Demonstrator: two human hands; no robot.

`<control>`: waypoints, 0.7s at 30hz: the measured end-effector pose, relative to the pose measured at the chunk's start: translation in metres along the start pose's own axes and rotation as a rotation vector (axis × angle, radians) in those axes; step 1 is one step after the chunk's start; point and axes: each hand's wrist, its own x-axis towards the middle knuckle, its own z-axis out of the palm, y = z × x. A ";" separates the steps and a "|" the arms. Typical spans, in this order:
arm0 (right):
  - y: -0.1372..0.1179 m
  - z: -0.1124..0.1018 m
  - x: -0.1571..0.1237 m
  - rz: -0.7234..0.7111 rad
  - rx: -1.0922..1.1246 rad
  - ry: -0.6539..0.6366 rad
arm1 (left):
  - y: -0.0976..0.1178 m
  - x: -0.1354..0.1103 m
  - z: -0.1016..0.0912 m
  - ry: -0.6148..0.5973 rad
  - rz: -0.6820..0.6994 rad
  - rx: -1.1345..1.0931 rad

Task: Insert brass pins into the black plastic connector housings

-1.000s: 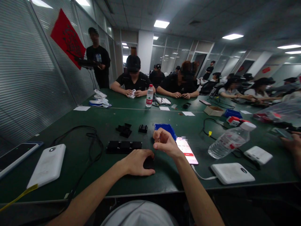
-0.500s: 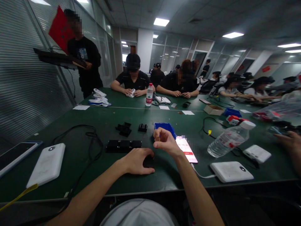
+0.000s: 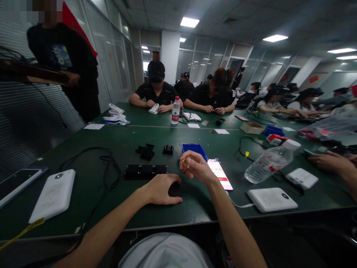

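Note:
My left hand (image 3: 161, 189) lies on the green table (image 3: 117, 134) with its fingers curled over a small black part (image 3: 175, 190). My right hand (image 3: 195, 166) hovers just above and to the right, fingers pinched on something tiny that I cannot make out. A row of black blocks (image 3: 145, 171) sits just beyond my left hand. Further back lie loose black parts (image 3: 145, 152) and another black piece (image 3: 168, 149). A blue tray (image 3: 194, 149) stands behind my right hand, and a lit phone (image 3: 220, 173) lies to its right.
A white power bank (image 3: 51, 195) and a phone (image 3: 16, 182) lie at the left, with a black cable (image 3: 107, 175) between. A tipped water bottle (image 3: 269, 160) and two white power banks (image 3: 272, 199) are at the right. A person (image 3: 60, 56) walks by left; several sit opposite.
My hands have stayed nearly still. The standing person at the left has walked closer along the wall. A neighbour's hand at the far right has reached further onto the table.

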 end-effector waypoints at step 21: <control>0.006 -0.004 0.005 -0.080 -0.086 0.173 | -0.003 0.000 0.003 0.017 0.005 -0.006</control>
